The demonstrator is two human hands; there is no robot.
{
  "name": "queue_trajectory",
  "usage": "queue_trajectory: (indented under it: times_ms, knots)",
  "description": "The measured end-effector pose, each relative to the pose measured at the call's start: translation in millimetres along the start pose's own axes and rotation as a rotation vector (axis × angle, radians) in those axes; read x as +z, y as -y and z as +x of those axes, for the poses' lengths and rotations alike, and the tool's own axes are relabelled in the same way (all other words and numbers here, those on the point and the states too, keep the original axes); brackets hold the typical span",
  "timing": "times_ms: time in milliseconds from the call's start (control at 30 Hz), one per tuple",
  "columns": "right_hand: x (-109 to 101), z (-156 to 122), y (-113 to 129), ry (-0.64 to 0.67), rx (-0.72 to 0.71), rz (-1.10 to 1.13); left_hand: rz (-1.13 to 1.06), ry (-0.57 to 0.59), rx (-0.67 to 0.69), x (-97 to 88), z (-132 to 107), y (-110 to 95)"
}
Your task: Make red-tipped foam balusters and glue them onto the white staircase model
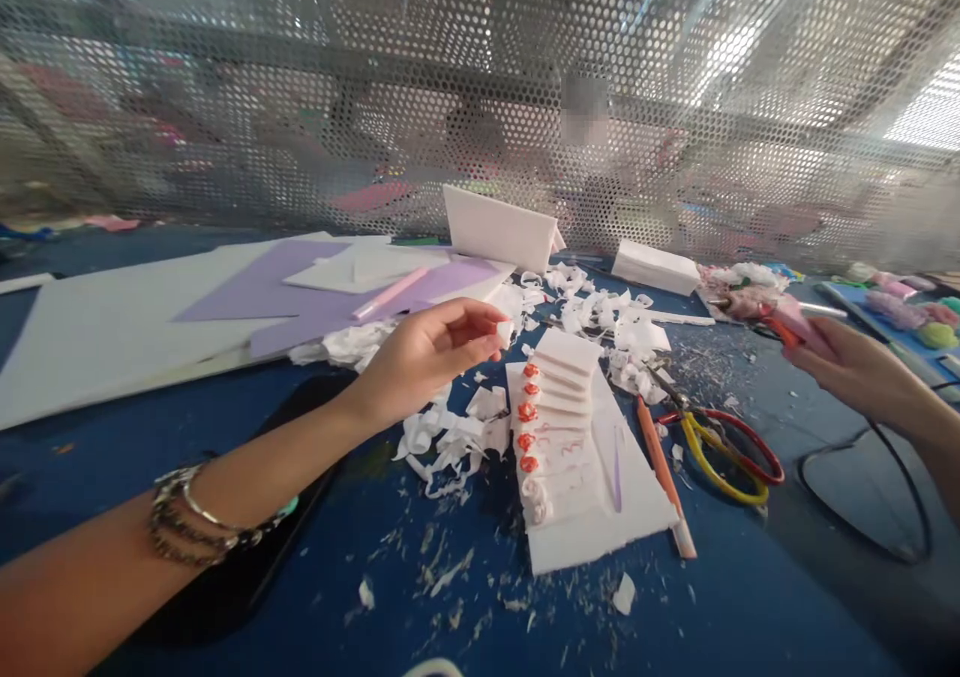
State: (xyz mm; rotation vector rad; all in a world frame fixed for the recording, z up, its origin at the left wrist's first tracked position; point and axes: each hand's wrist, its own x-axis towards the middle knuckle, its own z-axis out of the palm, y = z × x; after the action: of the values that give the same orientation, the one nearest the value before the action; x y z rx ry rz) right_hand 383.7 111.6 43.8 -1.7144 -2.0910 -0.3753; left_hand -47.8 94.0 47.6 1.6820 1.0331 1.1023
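My left hand (442, 357) is closed in a pinch on a small white piece (505, 333), above the scraps. At the right, my right hand (855, 367) grips a pink glue gun (799, 325), its nozzle pointing left beside a pile of pale tufts. Between the hands lies a white foam sheet (570, 547). On it rest layered white strips (562, 407) with a column of small red rosettes (528, 412) along their left edge; a white rosette (537, 500) sits at the near end. A thin purple strip (618, 467) lies on the sheet.
White shavings (600, 317) spread around the sheet. Scissors (720, 457) with red and yellow handles and an orange pen (664, 477) lie right of it. Purple and white sheets (247, 297) are stacked left, above a dark flat object (292, 457). A perforated metal panel (480, 87) stands behind.
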Motion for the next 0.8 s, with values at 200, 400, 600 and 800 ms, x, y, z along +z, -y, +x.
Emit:
queue_trajectory:
  times_ms: [200, 400, 600, 800]
  knots:
    - [-26, 16, 106, 0.137, -0.094, -0.077, -0.006, -0.026, -0.027, 0.5, 1, 5]
    - [-18, 29, 145, -0.019, -0.258, -0.175, 0.005, -0.042, -0.047, 0.3, 1, 6]
    - [-6, 35, 152, -0.069, -0.349, -0.195, -0.078, -0.047, -0.107, -1.6, 4, 10]
    - [-4, 37, 156, -0.055, -0.382, -0.215, -0.138, -0.052, -0.122, -1.7, 4, 13]
